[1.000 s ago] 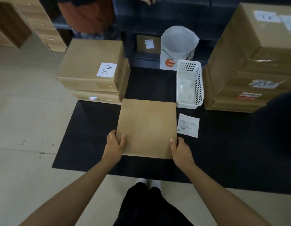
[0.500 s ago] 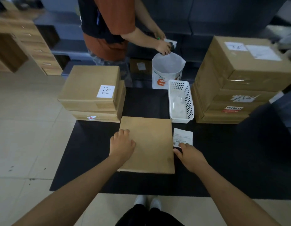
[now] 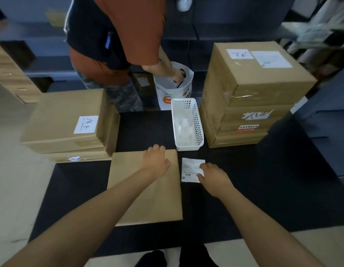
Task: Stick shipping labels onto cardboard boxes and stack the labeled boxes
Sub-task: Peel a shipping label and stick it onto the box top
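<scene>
Counter [image 3: 263, 189] before me holds one flat box [image 3: 148, 199] under my relaxed left grip [image 3: 156, 162], one label [image 3: 190, 168] my right grip [image 3: 213, 175] touches, whether pinching I cannot tell, one basket [image 3: 198, 124], and two box stacks.

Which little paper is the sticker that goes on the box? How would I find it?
Start at the black mat on the floor and find the flat brown box lying in its middle. Just right of that box, in front of the white basket, lies the shipping label under the right hand. It is the only loose white slip lying on the mat; the other white papers sit on boxes.
</scene>
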{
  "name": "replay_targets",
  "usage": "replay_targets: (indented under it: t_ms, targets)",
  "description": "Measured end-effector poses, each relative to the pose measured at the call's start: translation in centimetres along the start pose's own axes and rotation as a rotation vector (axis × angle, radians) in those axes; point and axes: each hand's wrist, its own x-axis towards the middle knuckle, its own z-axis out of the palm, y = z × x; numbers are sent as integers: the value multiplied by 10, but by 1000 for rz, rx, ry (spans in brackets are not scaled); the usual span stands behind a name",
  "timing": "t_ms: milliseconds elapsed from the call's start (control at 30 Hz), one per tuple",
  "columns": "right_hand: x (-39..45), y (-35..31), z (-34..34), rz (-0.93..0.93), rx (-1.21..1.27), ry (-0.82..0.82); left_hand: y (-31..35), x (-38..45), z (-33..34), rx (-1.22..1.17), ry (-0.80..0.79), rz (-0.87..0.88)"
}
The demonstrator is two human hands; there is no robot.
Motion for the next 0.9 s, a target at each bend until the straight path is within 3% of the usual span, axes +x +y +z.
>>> replay_targets:
  t_ms: [500,767,900]
  targets:
    - [49,43,57,-296,-52,-136,58,53,18,0,37,-164]
    - [48,51,57,-500,-254,-149,59,60,24,16,30,-138]
    - [49,56,43,-560,-234,-168,60,64,17,53,25,-97]
